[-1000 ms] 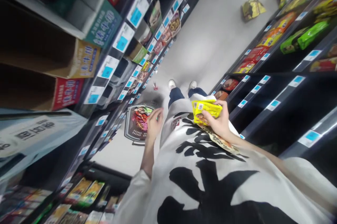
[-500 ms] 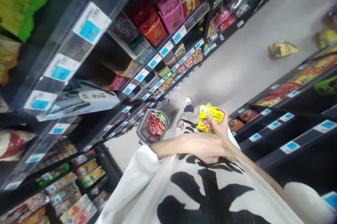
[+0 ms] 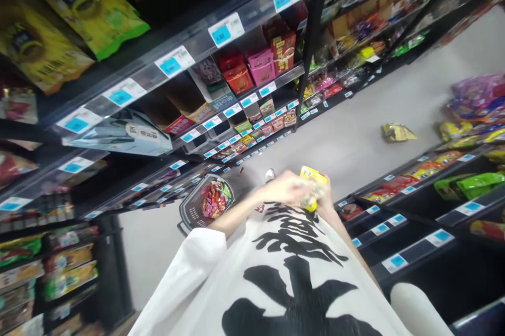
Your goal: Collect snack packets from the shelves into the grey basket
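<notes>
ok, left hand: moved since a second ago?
Yes. Judged against the floor basket, the left hand has moved away from its rim, across to the yellow packet in the right hand.

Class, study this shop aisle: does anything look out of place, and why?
Yes: a yellow packet lies by itself on the aisle floor, apart from the shelves. It looks odd because most other packets sit on shelves or in the basket.

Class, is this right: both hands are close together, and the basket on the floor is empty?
The basket is not empty: the head view shows packets in it. It stands on the floor, and left hand and right hand are close together.
</notes>
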